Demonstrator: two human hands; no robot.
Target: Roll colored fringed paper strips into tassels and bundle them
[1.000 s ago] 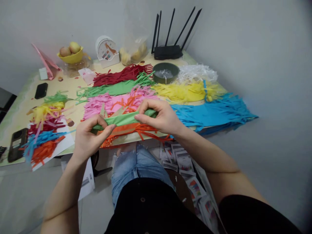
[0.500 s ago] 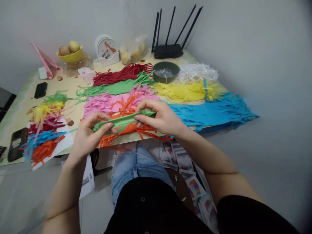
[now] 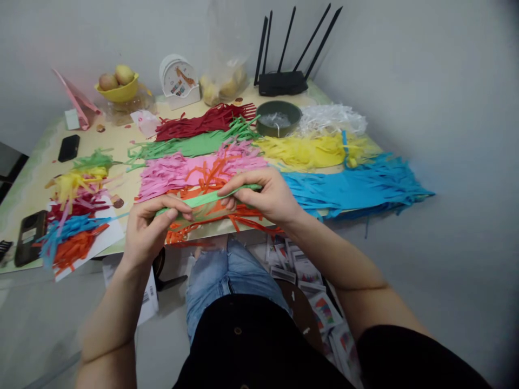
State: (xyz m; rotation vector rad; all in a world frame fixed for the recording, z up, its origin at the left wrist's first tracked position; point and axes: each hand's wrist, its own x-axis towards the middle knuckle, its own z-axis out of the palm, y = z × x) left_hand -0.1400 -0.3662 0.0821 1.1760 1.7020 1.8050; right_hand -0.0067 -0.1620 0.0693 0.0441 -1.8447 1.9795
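Note:
A narrow green paper strip (image 3: 205, 199) is stretched between my two hands above the table's front edge. My left hand (image 3: 153, 224) pinches its left end between thumb and fingers. The other end is gripped by my right hand (image 3: 261, 195), with a bit of green showing past the fingers. Directly beneath lies orange fringed paper (image 3: 243, 222), its strands spilling over the edge. Behind that are pink fringed paper (image 3: 162, 174), green fringed paper (image 3: 194, 146) and dark red fringed paper (image 3: 203, 124). Blue fringed paper (image 3: 344, 189) lies to the right of my right hand.
Yellow fringed paper (image 3: 312, 152), white shreds (image 3: 332, 119) and a dark green bowl (image 3: 279, 116) lie at the right. A black router (image 3: 283, 83) stands behind. Small coloured tassel bundles (image 3: 77, 243), a phone (image 3: 68, 148) and a dark device (image 3: 30, 243) are at left.
The green strip looks narrower and tighter now. My right hand's fingertips have shifted slightly left along it, and the view has moved a little.

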